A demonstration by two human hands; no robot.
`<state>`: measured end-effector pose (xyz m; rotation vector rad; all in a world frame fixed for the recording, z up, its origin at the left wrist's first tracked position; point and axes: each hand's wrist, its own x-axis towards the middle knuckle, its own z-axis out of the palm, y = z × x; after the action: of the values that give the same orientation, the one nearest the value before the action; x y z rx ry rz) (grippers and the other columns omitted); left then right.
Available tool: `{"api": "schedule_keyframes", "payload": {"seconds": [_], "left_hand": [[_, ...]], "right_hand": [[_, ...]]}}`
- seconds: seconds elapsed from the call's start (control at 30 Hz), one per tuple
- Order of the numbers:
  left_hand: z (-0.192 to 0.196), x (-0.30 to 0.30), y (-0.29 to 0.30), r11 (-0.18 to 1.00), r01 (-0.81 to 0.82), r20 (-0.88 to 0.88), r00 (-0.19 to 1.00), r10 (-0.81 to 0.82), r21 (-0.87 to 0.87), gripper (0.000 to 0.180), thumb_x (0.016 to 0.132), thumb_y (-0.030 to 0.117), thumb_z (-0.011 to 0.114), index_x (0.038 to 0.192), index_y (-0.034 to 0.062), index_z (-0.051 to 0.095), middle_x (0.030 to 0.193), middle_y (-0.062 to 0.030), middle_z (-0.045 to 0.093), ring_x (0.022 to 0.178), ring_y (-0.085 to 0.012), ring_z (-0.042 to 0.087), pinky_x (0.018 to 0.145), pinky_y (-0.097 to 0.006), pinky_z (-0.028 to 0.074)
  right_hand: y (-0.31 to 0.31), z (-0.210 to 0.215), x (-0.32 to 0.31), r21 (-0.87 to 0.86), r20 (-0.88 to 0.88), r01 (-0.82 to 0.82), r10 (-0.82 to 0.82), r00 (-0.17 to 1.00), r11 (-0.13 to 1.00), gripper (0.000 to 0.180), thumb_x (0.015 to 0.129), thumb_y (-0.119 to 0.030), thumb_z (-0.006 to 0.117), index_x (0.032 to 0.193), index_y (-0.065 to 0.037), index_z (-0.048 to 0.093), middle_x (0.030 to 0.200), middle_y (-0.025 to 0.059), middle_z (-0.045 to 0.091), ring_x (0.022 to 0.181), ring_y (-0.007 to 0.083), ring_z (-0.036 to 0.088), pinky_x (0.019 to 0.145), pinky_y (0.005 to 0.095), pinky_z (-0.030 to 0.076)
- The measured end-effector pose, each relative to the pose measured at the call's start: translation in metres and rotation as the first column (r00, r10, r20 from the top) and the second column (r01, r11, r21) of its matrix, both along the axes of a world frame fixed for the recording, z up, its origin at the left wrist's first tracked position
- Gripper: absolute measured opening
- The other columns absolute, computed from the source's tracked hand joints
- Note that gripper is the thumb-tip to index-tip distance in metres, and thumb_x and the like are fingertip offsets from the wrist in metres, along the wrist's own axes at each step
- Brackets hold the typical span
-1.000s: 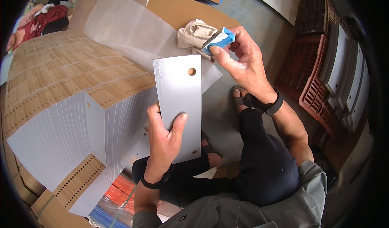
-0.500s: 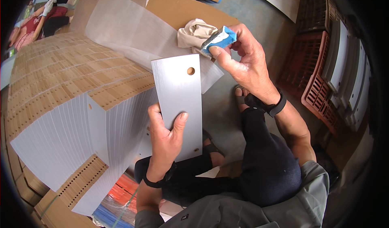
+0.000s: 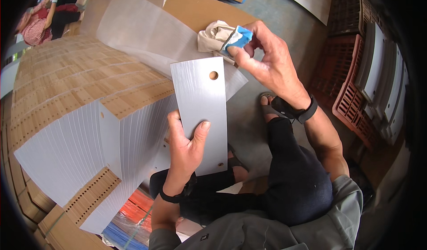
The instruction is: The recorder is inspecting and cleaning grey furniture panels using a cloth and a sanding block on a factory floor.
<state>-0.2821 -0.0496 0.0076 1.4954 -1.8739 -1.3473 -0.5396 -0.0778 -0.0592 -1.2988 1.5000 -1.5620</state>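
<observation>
My left hand (image 3: 186,139) is closed on a flat silver-grey board (image 3: 200,96), its thumb lying across the face. The board stands nearly upright, with a round hole near its top and a smaller one near the bottom. Beyond the board's top end, my right hand (image 3: 271,63) pinches a small blue-and-white block (image 3: 238,38) with a dark edge between thumb and fingers. The block is apart from the board. Just behind the block lies a crumpled beige cloth (image 3: 213,35), partly hidden by it.
A large stack of similar boards (image 3: 80,134) fills the left side, edges upward. Translucent sheeting (image 3: 142,23) covers cardboard (image 3: 204,10) at the back. Red plastic crates (image 3: 342,85) stand at right with grey boards (image 3: 387,81) leaning there. A person (image 3: 38,27) is at far left.
The board in my left hand has shifted slightly right in view. My right hand has turned the block a little and brought it slightly left. Both grips stay the same.
</observation>
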Motion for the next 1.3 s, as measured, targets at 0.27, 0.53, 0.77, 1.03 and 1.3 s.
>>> {"api": "schedule_keyframes", "payload": {"seconds": [0.27,0.53,0.77,1.03,1.3], "left_hand": [[-0.002,0.001,-0.003,0.998,-0.008,0.006,1.000,0.009,-0.056,0.036,0.100,0.018,0.065,0.121,-0.0014,0.043,0.107,-0.0125,0.061,0.095,-0.0139,0.059,0.084,-0.032,0.050],[0.004,-0.004,-0.001,0.994,-0.086,-0.036,0.995,0.089,0.071,0.027,0.106,0.021,0.054,0.119,-0.0001,0.044,0.099,-0.0059,0.055,0.086,-0.0088,0.051,0.077,-0.028,0.047],[0.000,-0.006,-0.004,0.994,-0.092,-0.101,0.990,0.098,0.063,0.023,0.108,0.024,0.052,0.115,0.0018,0.048,0.091,-0.0005,0.050,0.079,-0.0062,0.042,0.071,-0.024,0.041],[0.005,-0.001,-0.005,0.978,-0.175,-0.252,0.947,0.199,0.112,0.024,0.107,0.021,0.053,0.125,0.0054,0.053,0.099,-0.0018,0.060,0.081,-0.0058,0.059,0.066,-0.024,0.055],[0.032,-0.009,0.004,0.936,-0.337,-0.374,0.859,0.351,0.105,0.026,0.107,0.027,0.055,0.123,0.0060,0.050,0.105,-0.0059,0.063,0.094,-0.0132,0.066,0.074,-0.033,0.059]], "right_hand": [[-0.020,-0.041,-0.020,0.188,0.189,0.044,-0.081,0.979,0.981,0.029,0.093,-0.027,0.073,0.102,-0.001,0.064,0.079,-0.0003,0.060,0.071,0.0078,0.052,0.064,0.0258,0.046],[-0.130,-0.123,-0.094,0.233,0.069,0.071,-0.089,0.994,0.970,0.035,0.097,-0.036,0.068,0.112,-0.004,0.070,0.096,0.0017,0.069,0.088,0.0114,0.061,0.080,0.0293,0.051],[-0.171,-0.153,-0.110,0.214,-0.198,0.171,-0.129,0.972,0.962,0.040,0.097,-0.023,0.068,0.122,0.009,0.065,0.102,0.0207,0.075,0.094,0.0235,0.072,0.081,0.0351,0.056],[-0.055,-0.138,-0.096,0.366,0.174,-0.100,0.037,0.984,0.925,0.047,0.098,-0.043,0.066,0.125,-0.005,0.069,0.103,0.0038,0.070,0.094,0.0134,0.064,0.090,0.0316,0.053],[0.101,-0.059,-0.047,0.295,0.594,-0.516,0.269,0.758,0.804,0.056,0.097,-0.043,0.068,0.135,-0.003,0.061,0.117,0.0092,0.070,0.099,0.0134,0.065,0.092,0.0309,0.055]]}}
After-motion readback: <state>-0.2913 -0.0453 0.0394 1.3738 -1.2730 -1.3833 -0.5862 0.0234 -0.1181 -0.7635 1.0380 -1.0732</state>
